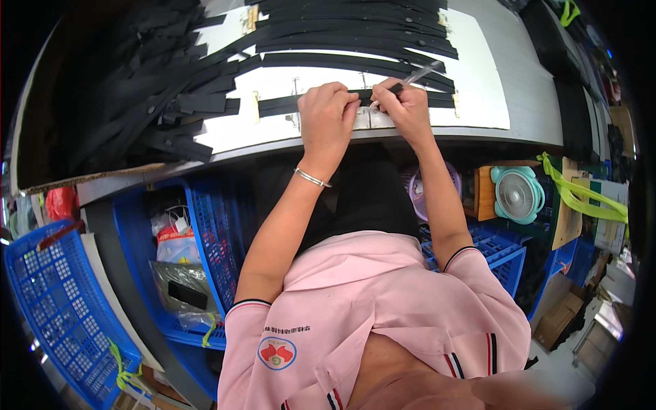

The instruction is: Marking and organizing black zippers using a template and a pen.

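A black fabric strip (pixel 279 106) lies across the white sheet close to the table's front edge. My left hand (pixel 326 117) is closed, its fingertips pressed together on this strip. My right hand (pixel 408 113) grips a pen (pixel 425 72) with a clear barrel, tilted so its upper end points away to the right. The pen's tip comes down at the strip, just right of my left fingertips; the exact contact is too small to make out. Small ruled marks show on the white sheet (pixel 482 96) around the strip.
Many more black strips (pixel 348 27) lie in rows farther back. A heap of them (pixel 137 89) fills a cardboard box at left. Blue crates (pixel 65 307) stand below the table at left, and a turquoise fan (pixel 517 195) and purple basket (pixel 447 181) at right.
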The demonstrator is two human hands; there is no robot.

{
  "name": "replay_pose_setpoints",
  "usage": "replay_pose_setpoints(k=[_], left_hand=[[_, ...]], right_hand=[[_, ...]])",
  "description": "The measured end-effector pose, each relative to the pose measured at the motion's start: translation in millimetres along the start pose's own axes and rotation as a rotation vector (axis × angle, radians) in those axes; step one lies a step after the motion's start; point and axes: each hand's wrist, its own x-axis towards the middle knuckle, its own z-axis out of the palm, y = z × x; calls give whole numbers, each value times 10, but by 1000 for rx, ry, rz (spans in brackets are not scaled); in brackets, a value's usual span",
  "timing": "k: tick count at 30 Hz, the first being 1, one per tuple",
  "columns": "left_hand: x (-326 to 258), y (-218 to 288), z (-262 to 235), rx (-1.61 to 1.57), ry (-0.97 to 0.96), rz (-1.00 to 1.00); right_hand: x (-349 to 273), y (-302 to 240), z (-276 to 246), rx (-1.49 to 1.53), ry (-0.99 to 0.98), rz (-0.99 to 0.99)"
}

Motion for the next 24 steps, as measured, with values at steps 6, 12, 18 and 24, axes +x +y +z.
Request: replay_pose_setpoints(k=[6,12,18,24], left_hand=[[-8,11,-23,9,-11,16],[25,77,28,25,-13,36],[191,438,385,-159,-54,128],[270,546,779,-153,-118,145]], right_hand=[[-78,30,-592,211,291,82],[-69,422,-813,141,290,115],[-50,437,-747,120,283,123],[-45,425,-748,89,266,132]])
